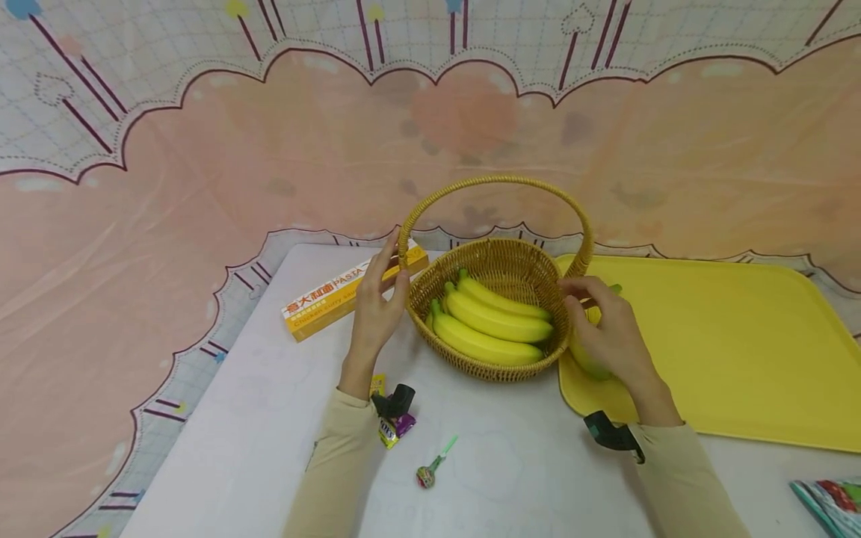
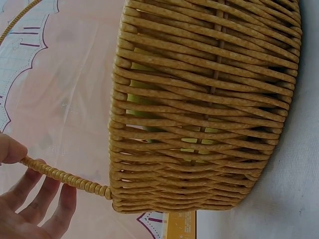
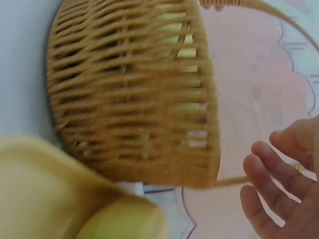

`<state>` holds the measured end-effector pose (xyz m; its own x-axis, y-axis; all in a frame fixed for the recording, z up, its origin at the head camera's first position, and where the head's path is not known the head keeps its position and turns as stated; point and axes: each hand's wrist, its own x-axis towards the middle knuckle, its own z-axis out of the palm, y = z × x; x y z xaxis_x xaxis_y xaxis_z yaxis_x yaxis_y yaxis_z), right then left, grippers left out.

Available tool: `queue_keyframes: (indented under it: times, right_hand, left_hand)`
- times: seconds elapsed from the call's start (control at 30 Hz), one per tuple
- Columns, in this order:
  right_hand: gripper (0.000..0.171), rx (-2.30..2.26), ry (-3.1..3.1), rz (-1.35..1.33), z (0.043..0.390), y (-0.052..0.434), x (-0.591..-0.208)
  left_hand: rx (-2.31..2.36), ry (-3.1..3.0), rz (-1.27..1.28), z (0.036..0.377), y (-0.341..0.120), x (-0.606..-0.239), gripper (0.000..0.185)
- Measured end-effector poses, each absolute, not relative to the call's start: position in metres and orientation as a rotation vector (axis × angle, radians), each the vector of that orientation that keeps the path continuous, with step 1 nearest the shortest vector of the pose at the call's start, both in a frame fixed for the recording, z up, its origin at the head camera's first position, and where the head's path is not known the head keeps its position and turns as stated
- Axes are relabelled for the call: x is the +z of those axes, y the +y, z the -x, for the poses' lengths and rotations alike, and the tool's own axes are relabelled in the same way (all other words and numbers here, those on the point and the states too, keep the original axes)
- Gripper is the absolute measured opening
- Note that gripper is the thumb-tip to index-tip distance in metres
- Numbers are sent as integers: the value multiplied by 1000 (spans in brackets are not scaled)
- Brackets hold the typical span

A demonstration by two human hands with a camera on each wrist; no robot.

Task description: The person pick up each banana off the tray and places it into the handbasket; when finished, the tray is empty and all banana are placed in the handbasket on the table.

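Note:
A round woven basket (image 1: 494,258) with a tall arched handle (image 1: 498,179) stands on the table, holding several yellow bananas (image 1: 498,315). My left hand (image 1: 380,317) pinches the left foot of the handle between thumb and fingers, plain in the left wrist view. At the basket's right side, my right hand (image 1: 612,329) is close to the other foot of the handle. Its fingers (image 3: 266,159) are loosely bent, with nothing gripped in the right wrist view. Partly hidden under this hand lies a yellow-green fruit (image 1: 587,360) on the tray's left end.
A yellow tray (image 1: 726,344) fills the right side. Behind my left hand lies a pasta box (image 1: 323,305). Small candy wrappers (image 1: 390,432) are beside my left wrist, with a lollipop (image 1: 427,475) nearer the front. A colourful packet (image 1: 834,502) lies at the front right.

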<state>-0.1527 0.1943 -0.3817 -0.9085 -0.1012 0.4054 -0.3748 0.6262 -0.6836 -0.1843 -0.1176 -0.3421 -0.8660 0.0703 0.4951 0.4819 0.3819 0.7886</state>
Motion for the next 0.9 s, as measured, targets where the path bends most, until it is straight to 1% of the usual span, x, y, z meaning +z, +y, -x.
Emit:
queue_keyframes:
  times: [0.17,0.3,0.6,0.77,0.9]
  right_hand:
    - [23,1168,-2534,-239,148,208,-388]
    - [27,1135,-2627,-130,145,218,-395]
    - [56,1059,-2841,20,143,234,-410]
    - [71,1092,-2949,84,146,240,-415]
    - [79,1139,-3018,128,150,245,-419]
  left_hand:
    - [-1482,-2269,479,186,-118,-343,53]
    - [-1481,-2270,476,185,-118,-343,53]
    - [-1478,-2273,467,186,-118,-343,54]
    - [-1488,-2274,462,186,-118,-344,55]
    - [-1493,-2270,470,185,-118,-344,54]
